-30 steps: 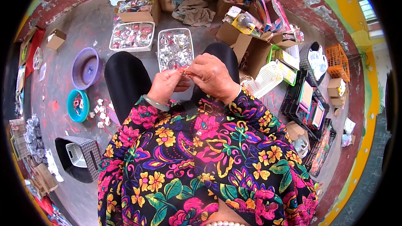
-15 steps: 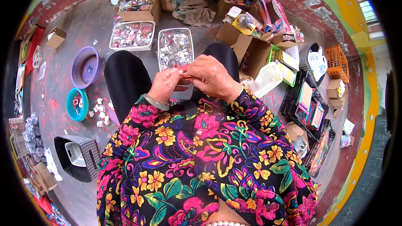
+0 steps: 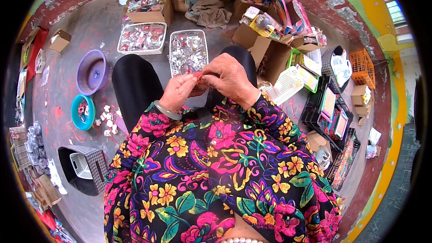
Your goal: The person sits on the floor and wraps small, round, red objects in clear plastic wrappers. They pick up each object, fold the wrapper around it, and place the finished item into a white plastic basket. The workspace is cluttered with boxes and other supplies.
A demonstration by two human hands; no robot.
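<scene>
Between my knees, my left hand [image 3: 179, 91] and my right hand [image 3: 228, 80] meet, fingertips pinched close together. A small reddish-pink piece [image 3: 197, 75] shows between them; its kind is too small to make out. A pale bangle sits on my left wrist. Just beyond my hands stands a white basket [image 3: 207, 45] full of small clear-wrapped packets [image 3: 188, 51]. Left of it, a second white basket [image 3: 121, 45] holds similar packets with red in them. My fingers hide part of the nearer basket's front end.
On the left floor stand a purple basin [image 3: 93, 71], a teal basin [image 3: 93, 112] with small items, scattered white pieces [image 3: 107, 120] and a checked bin [image 3: 96, 171]. Cardboard boxes [image 3: 150, 15] line the back. At right are an open carton [image 3: 274, 58], a white perforated basket [image 3: 288, 85] and black crates [image 3: 315, 103].
My right hand's fingers have shifted and curled at the small piece, and a little more of its reddish edge shows. My left hand stays nearly in place.
</scene>
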